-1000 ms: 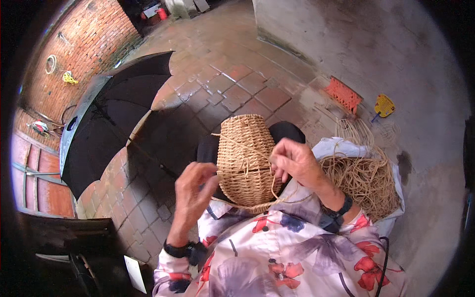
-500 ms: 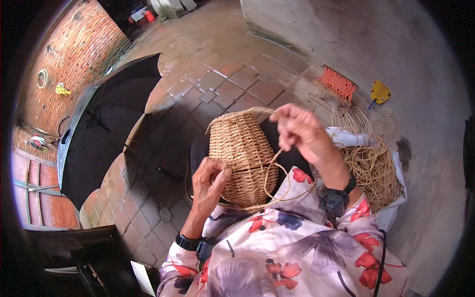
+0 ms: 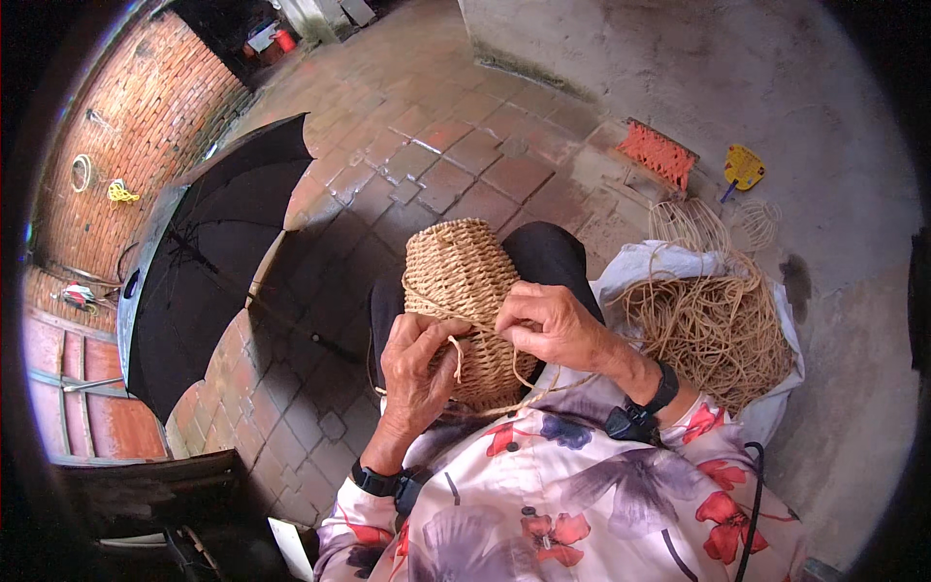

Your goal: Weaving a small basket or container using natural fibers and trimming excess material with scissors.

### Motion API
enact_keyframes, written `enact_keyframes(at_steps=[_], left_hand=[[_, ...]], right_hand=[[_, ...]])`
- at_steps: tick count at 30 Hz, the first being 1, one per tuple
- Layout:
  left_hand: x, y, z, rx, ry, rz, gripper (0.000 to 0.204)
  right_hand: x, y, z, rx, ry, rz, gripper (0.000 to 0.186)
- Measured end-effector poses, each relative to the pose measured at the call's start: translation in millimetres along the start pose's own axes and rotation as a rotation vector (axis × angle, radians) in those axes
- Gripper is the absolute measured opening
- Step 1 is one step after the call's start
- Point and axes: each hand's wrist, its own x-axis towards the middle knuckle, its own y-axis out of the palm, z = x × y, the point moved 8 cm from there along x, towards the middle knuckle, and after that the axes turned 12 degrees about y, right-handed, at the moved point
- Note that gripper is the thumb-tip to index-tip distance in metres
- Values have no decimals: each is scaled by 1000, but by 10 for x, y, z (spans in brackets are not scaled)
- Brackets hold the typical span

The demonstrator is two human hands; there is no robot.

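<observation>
A woven straw basket (image 3: 456, 252) rests on my lap between my dark-trousered knees, with loose cord (image 3: 572, 386) looping around its lower part. My left hand (image 3: 419, 364) is on the basket's left side, fingers bent in a pinch on twisted cord beside a short frayed end. My right hand (image 3: 548, 330) is on the basket's right side, thumb and forefinger pinched together on the cord that lies across the weave. The exact spot between those fingertips is partly hidden.
A white sack (image 3: 621, 272) full of tangled cord (image 3: 703, 344) is at my right, with an orange perforated piece (image 3: 655, 150) and yellow fan (image 3: 743, 165) beyond. An open black umbrella (image 3: 199, 301) stands at my left on paving. A brick wall (image 3: 145, 87) and concrete wall (image 3: 679, 48) bound the area.
My right hand, raised half a second ago, has come down onto the basket. My left hand has stayed on the basket's left side, its fingers now closer to the middle.
</observation>
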Motion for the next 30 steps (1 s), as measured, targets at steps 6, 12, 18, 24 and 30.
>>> enact_keyframes(at_steps=[6,12,18,24,30], left_hand=[[12,-6,-22,4,63,-6,19],[10,7,-50,45,109,13,17],[16,2,-70,38,139,-8,16],[8,-34,-63,43,168,-53,22],[26,-47,-68,28,183,-35,18]], right_hand=[[20,-1,118,-172,-50,-19,10],[28,112,363,-447,-206,-47,14],[8,158,437,-369,-198,-147,14],[-45,107,291,-145,-129,-193,17],[-16,173,138,-46,180,-124,15]])
